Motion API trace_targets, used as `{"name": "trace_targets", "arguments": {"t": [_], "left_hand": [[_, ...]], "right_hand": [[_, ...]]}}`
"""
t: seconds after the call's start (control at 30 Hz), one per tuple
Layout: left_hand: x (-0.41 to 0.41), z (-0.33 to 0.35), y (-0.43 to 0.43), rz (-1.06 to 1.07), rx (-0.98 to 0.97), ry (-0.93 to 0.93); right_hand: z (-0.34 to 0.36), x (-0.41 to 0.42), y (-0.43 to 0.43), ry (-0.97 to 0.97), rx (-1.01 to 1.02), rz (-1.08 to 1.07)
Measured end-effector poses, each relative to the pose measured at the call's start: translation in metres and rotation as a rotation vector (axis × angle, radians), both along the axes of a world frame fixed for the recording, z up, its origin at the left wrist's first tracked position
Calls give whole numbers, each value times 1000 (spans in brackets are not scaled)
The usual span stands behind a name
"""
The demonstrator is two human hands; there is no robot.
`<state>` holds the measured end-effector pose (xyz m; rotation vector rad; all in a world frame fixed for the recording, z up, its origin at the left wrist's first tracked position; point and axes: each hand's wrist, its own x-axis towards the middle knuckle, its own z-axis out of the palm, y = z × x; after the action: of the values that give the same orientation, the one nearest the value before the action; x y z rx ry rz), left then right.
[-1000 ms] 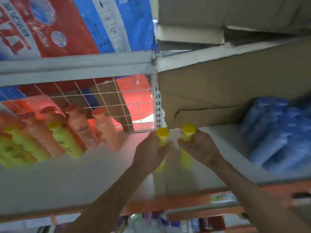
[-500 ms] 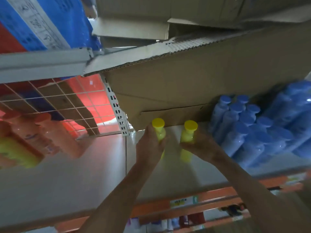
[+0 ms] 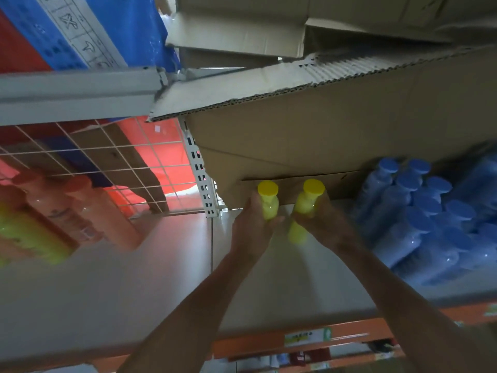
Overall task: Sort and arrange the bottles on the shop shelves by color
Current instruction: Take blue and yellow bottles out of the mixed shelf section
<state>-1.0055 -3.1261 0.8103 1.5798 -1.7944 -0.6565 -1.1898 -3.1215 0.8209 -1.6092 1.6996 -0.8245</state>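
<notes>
Head view. Our left hand [image 3: 252, 227] curls its fingers round one yellow bottle [image 3: 269, 204]; our right hand [image 3: 321, 222] grips a second yellow bottle [image 3: 302, 211]. Both bottles are upright, side by side over the grey shelf [image 3: 134, 278], at 6 o'clock of the cardboard box [image 3: 322, 135]. Blue bottles [image 3: 430, 219] cluster at 3 o'clock, orange bottles [image 3: 80, 211] at 9 o'clock.

The gripped yellow bottles [image 3: 297, 232] look smooth, slightly glossy plastic. Behind the grip is a matt, rough-edged corrugated cardboard box [image 3: 322, 135]; left of it, a white-coated metal wire grid [image 3: 107, 162].
</notes>
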Motion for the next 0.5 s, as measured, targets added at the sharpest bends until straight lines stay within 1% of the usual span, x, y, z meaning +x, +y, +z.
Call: {"name": "trace_targets", "arguments": {"t": [0.07, 0.17, 0.23, 0.33, 0.5], "left_hand": [[1, 0, -15, 6, -11, 14], [1, 0, -28, 19, -16, 55], [0, 0, -30, 22, -25, 50], [1, -2, -27, 28, -30, 53], [10, -1, -23, -21, 21, -27]], "right_hand": [[4, 7, -7, -39, -31, -22], [8, 12, -15, -21, -31, -66], [5, 12, -22, -39, -30, -89], [4, 14, -23, 21, -1, -126], [0, 9, -22, 70, -26, -92]]}}
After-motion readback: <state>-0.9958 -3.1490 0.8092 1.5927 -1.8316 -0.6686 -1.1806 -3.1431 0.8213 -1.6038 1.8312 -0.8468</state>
